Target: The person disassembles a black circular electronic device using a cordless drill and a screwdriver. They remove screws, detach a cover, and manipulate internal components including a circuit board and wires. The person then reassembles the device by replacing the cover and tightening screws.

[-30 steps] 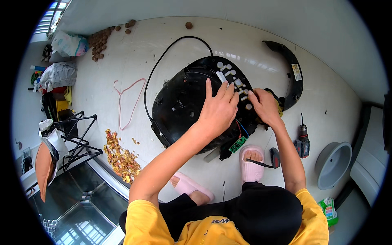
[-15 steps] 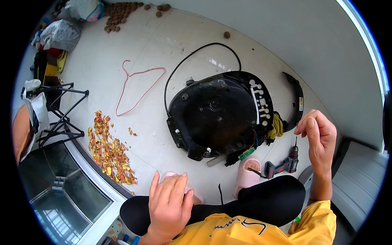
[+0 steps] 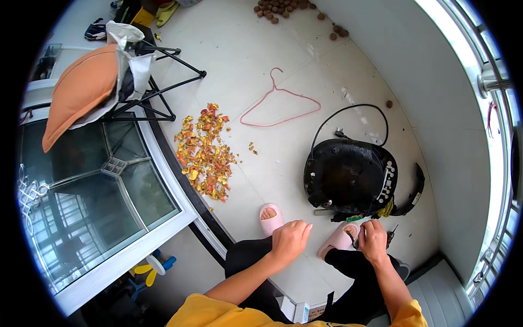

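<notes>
My left hand is held over my lap with its fingers curled together and the thumb along them; its palm side is hidden. To the right, my right hand is closed in a pinch, and whatever is in it cannot be made out. Beyond it lies a black rounded appliance housing with a power cord and a row of pale buttons. A green circuit board shows at its near edge. Just past the right hand, a drill is mostly hidden. A curved black part rests right of the housing.
A pink hanger and a heap of orange-yellow peelings lie on the floor. At the left stand a folding chair and a glazed door. Brown round things lie far off. A wall bounds the right.
The view has swung left and the floor things look smaller and farther right. My right hand has come down and inward; the left hand's fingers have curled in.
</notes>
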### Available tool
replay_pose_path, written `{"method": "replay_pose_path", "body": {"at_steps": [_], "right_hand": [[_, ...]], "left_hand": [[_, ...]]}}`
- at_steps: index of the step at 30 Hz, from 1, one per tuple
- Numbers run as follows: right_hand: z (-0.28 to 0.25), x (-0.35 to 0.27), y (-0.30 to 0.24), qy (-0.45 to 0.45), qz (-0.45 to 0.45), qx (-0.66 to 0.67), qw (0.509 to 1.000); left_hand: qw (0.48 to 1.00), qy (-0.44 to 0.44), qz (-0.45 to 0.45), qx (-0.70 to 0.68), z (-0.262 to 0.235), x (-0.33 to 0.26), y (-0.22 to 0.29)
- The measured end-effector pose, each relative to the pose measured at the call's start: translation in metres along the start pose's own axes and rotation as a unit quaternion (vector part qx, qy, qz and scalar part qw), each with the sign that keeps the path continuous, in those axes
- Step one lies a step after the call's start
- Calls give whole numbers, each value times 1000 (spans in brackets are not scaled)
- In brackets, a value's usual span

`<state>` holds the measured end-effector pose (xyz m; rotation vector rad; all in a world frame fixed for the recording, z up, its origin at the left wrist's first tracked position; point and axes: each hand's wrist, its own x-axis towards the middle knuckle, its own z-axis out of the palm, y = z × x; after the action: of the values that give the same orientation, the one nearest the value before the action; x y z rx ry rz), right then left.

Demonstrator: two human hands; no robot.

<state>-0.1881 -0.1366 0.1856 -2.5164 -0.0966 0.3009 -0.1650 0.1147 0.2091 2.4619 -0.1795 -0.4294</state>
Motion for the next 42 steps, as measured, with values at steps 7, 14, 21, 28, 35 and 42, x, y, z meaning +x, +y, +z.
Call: {"method": "replay_pose_path", "body": {"at_steps": [7,14,21,28,35,42], "right_hand": [[19,-88,-35,-66,103,2,992],[30,-18,-76,-149,213,282,923],[128,252,-45,-162,386,544,727],[307,384,-39,79,552,650,517],[288,409,-71,137,483,505,702],[35,332,-302,-55,155,284,945]], "left_hand": [[985,-32,-166,-22,-17,-71,31],[918,42,-256,-300,-110,-100,75],[927,107,-229,-276,-107,-55,-23],[962,53,-183,-197,-146,-18,-68],[945,44,-221,-237,-153,-4,-91],[877,139,-300,-349,-177,-18,-80]]}}
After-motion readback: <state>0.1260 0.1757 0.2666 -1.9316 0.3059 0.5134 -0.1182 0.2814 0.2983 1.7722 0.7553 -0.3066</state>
